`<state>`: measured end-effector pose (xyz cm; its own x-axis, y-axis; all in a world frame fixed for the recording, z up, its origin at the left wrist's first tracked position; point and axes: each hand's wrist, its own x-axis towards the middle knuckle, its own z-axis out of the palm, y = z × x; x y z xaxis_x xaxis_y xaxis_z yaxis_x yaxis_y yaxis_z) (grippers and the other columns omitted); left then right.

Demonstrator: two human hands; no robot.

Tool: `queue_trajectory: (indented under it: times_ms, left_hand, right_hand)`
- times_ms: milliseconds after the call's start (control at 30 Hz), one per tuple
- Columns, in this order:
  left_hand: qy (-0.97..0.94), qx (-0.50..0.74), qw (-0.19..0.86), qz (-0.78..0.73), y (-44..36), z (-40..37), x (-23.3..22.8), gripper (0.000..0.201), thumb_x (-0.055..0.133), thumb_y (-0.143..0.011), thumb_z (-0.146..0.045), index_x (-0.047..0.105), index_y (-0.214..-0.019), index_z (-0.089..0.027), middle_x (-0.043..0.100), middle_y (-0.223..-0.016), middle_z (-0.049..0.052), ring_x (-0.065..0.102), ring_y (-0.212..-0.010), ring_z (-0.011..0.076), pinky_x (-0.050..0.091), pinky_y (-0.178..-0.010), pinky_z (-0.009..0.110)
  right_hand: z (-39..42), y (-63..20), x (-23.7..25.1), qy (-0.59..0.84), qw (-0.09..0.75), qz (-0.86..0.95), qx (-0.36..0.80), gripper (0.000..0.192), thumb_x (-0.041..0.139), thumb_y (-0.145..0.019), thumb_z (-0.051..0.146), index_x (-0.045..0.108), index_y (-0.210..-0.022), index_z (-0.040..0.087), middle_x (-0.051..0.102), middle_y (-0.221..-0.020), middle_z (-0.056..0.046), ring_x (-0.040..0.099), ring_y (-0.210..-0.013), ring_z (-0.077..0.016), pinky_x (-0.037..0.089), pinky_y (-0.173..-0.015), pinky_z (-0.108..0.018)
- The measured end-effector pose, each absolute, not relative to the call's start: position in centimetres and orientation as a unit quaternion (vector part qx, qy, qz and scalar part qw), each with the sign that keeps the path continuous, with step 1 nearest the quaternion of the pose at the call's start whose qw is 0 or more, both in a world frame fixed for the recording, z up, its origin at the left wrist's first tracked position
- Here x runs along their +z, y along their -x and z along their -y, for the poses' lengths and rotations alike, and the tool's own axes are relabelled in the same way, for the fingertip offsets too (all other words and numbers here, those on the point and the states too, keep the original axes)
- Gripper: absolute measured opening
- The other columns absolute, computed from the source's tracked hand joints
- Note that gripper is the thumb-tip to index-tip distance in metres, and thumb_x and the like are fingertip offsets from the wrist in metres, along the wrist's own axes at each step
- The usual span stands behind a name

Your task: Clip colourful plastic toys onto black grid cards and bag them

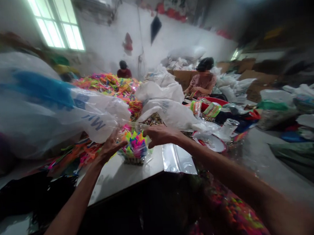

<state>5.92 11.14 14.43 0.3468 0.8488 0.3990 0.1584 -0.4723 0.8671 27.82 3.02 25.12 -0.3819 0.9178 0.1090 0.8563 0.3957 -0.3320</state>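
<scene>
A clear plastic bag [148, 153] stands upright on the white table top [115, 182], filled with neon pink, yellow, green and blue pieces [136, 144] whose kind I cannot make out. My left hand [111, 147] grips the bag's upper left edge, thumb pointing inward. On the opposite side my right hand [159, 134] pinches the upper right edge, and the film is stretched between the two hands. Dark, patterned material shows at the bag's bottom. Just right of it, flat clear bags [177, 158] lie over the table's front edge.
Large white sacks [104, 113] crowd the left and middle. Behind them rises a heap of bright strips [105, 83]. A red-rimmed basin [209, 141] stands to the right. Two people sit farther back, one with a pink top [202, 83]. Colourful pieces [235, 211] lie below right.
</scene>
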Motion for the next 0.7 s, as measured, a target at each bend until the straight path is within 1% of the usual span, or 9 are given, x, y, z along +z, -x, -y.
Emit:
queue_trajectory:
  times_ms: [33,100,233,367,467,533,567,633,700]
  left_hand:
    - [-0.722,0.461,0.389,-0.34,-6.5,-11.6,14.6,0.052,0.066,-0.074,-0.051,0.059,-0.111,-0.016,0.063,-0.11,0.01,0.059,-0.102,0.0237,0.048,-0.09,0.044]
    - [-0.7,0.49,0.393,-0.34,-7.5,-12.2,14.8,0.038,0.056,-0.085,-0.046,0.059,-0.105,-0.013,0.063,-0.104,0.007,0.061,-0.094,0.0197,0.05,-0.085,0.042]
    - [-0.645,0.555,0.391,-0.351,-8.4,-12.2,14.4,0.033,0.049,-0.09,-0.043,0.059,-0.099,-0.013,0.063,-0.093,0.005,0.061,-0.083,0.0148,0.052,-0.077,0.036]
    - [-0.623,0.575,0.385,-0.364,-8.9,-10.9,14.6,0.032,0.054,-0.088,-0.043,0.061,-0.086,-0.012,0.064,-0.084,0.002,0.061,-0.079,0.0143,0.052,-0.075,0.033]
    - [-0.597,0.599,0.372,-0.383,-9.9,-10.3,15.0,0.034,0.052,-0.088,-0.045,0.06,-0.088,-0.012,0.063,-0.085,0.002,0.061,-0.077,0.014,0.052,-0.073,0.033]
    - [-0.571,0.622,0.355,-0.402,-10.6,-10.2,14.9,0.037,0.047,-0.09,-0.047,0.058,-0.093,-0.013,0.062,-0.085,0.003,0.06,-0.075,0.013,0.052,-0.072,0.033]
    - [-0.561,0.628,0.347,-0.412,-10.9,-10.1,14.7,0.038,0.044,-0.091,-0.048,0.057,-0.095,-0.013,0.062,-0.085,0.003,0.06,-0.074,0.0128,0.051,-0.072,0.033]
    - [-0.56,0.626,0.337,-0.425,-10.8,-9.6,14.3,0.04,0.04,-0.092,-0.048,0.056,-0.098,-0.012,0.062,-0.083,0.004,0.06,-0.072,0.0136,0.051,-0.073,0.033]
    - [-0.585,0.605,0.337,-0.423,-9.9,-8.7,14.2,0.04,0.037,-0.092,-0.046,0.055,-0.102,-0.012,0.064,-0.087,0.006,0.061,-0.076,0.0153,0.05,-0.074,0.033]
  right_hand:
    - [-3.5,-28.0,25.1,0.548,0.124,0.823,0.086,0.013,0.073,-0.057,0.011,0.066,-0.065,0.018,0.057,-0.062,0.002,0.05,-0.064,-0.0129,0.033,-0.059,-0.024]
    - [-4.2,-28.6,25.1,0.553,0.149,0.817,0.067,0.01,0.064,-0.065,0.01,0.061,-0.058,0.016,0.051,-0.055,0.003,0.046,-0.058,-0.0102,0.03,-0.057,-0.024]
    - [-4.3,-30.9,24.7,0.572,0.315,0.748,0.12,0.001,0.063,-0.066,0.014,0.062,-0.066,0.013,0.055,-0.06,0.002,0.047,-0.057,-0.009,0.033,-0.056,-0.022]
    - [-3.5,-32.2,24.9,0.561,0.417,0.703,0.132,0.008,0.064,-0.065,0.018,0.059,-0.066,0.011,0.054,-0.061,0.002,0.046,-0.057,-0.0087,0.035,-0.055,-0.022]
    - [-3.3,-32.1,26.3,0.529,0.467,0.696,0.128,0.016,0.067,-0.068,0.024,0.061,-0.072,0.01,0.055,-0.065,0.001,0.049,-0.061,-0.0092,0.04,-0.057,-0.023]
    - [-3.5,-32.0,27.0,0.507,0.504,0.69,0.118,0.03,0.07,-0.069,0.032,0.064,-0.089,0.01,0.06,-0.079,-0.002,0.054,-0.069,-0.0117,0.045,-0.063,-0.025]
    - [-3.5,-32.0,26.9,0.498,0.519,0.685,0.113,0.043,0.071,-0.069,0.036,0.063,-0.103,0.011,0.061,-0.091,-0.004,0.056,-0.077,-0.014,0.047,-0.068,-0.028]
    - [-3.2,-32.2,25.7,0.496,0.535,0.674,0.117,0.078,0.076,-0.065,0.044,0.047,-0.131,0.015,0.056,-0.117,-0.009,0.056,-0.097,-0.0201,0.049,-0.081,-0.034]
    - [-2.2,-32.2,22.9,0.518,0.517,0.664,0.155,0.103,0.079,-0.06,0.048,0.028,-0.145,0.018,0.046,-0.133,-0.012,0.05,-0.114,-0.0258,0.044,-0.094,-0.041]
